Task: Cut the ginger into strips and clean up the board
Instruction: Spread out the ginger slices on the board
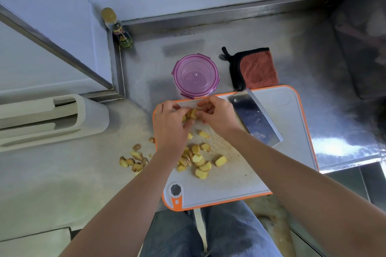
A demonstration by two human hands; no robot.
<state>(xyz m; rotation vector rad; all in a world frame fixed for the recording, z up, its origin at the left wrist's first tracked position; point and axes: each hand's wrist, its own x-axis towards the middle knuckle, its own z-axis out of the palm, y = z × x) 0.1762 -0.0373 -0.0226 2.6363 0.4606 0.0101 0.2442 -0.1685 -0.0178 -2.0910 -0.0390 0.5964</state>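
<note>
A white cutting board (271,152) with an orange rim lies on the steel counter. Several ginger slices (198,160) are scattered on its near left part. At the board's far left corner my left hand (169,127) and my right hand (217,117) meet, both pinching a small stack of ginger slices (192,113) between their fingertips. A cleaver (253,121) lies flat on the board just right of my right hand, with no hand on it.
Ginger peel scraps (133,159) lie on the counter left of the board. A purple round container (196,76) stands behind the board, a rust-coloured cloth (258,69) beside it. A bottle (118,29) is in the back corner, a white rack (52,119) at left.
</note>
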